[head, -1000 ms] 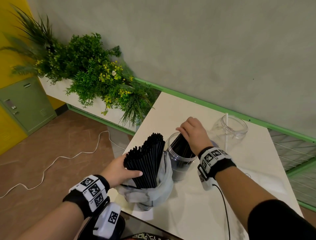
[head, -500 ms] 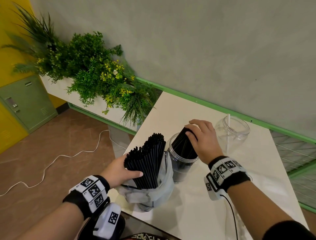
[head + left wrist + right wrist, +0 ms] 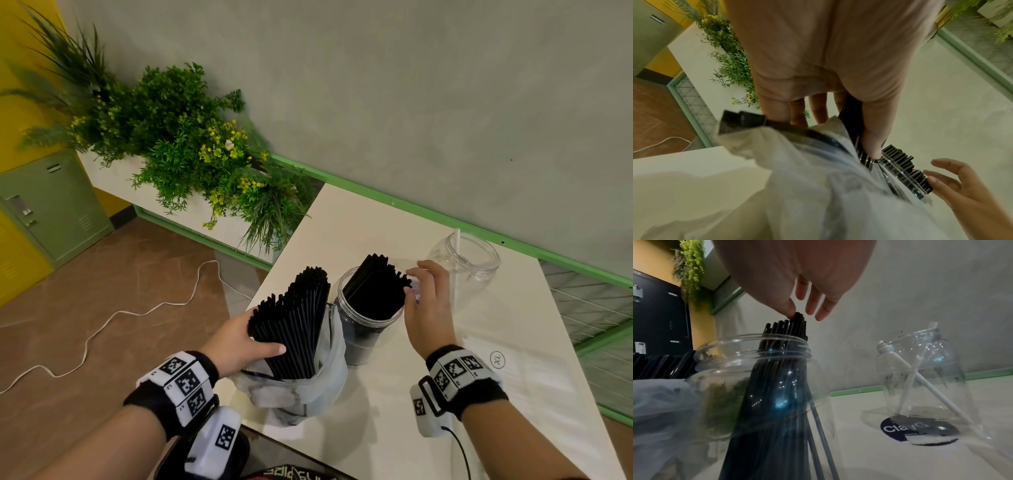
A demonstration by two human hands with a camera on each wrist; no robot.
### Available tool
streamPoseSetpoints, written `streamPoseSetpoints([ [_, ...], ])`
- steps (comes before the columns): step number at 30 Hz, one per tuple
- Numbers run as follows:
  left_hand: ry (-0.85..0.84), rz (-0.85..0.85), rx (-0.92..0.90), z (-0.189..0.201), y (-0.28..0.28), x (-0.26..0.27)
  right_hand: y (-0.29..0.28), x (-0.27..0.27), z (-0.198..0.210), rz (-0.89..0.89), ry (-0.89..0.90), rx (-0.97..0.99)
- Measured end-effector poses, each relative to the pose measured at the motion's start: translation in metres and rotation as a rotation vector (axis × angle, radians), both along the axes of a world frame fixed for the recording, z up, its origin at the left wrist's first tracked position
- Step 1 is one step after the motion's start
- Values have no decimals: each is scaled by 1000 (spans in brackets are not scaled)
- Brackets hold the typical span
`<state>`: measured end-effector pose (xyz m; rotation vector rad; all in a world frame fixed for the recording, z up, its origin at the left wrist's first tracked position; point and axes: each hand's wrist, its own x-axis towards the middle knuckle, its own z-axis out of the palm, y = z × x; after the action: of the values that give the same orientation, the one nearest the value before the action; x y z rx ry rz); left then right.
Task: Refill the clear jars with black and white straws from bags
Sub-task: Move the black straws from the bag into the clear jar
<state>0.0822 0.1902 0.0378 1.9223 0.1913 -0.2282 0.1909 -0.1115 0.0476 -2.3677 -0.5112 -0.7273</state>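
Observation:
A bundle of black straws [image 3: 294,315] stands in a crumpled clear plastic bag [image 3: 308,390] at the white table's left edge. My left hand [image 3: 260,339] grips this bundle just above the bag's mouth, thumb across the front [image 3: 873,142]. Right beside it stands a clear jar [image 3: 363,325] with black straws [image 3: 376,284] leaning in it. My right hand [image 3: 419,287] hovers at the jar's right side with relaxed, spread fingers, and its thumb touches the straw tips [image 3: 795,316]. A second clear jar [image 3: 479,263] behind holds a white straw [image 3: 920,386].
A planter of green plants [image 3: 191,150] runs off the table's far left corner. The grey wall with a green rail [image 3: 445,219] borders the table's back. A white cable [image 3: 102,325] lies on the brown floor. A round dark sticker [image 3: 918,431] sits under the far jar.
My right hand has let go of the black straws in the near jar and drawn back to the right with its fingers spread. The left hand has kept its grip.

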Motion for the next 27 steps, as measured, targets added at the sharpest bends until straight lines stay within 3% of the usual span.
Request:
streamPoseSetpoints([
  [5, -4, -1, 2, 0, 0, 1, 11, 4, 8, 114, 315, -15],
  [11, 2, -4, 22, -2, 0, 2, 30, 39, 18, 187, 448, -249],
  [14, 2, -5, 23, -3, 1, 1, 36, 43, 14, 159, 417, -261],
  [22, -7, -11, 27, -5, 2, 1, 48, 44, 19, 81, 62, -156],
  [27, 1, -5, 22, -7, 2, 1, 42, 53, 17, -62, 118, -275],
])
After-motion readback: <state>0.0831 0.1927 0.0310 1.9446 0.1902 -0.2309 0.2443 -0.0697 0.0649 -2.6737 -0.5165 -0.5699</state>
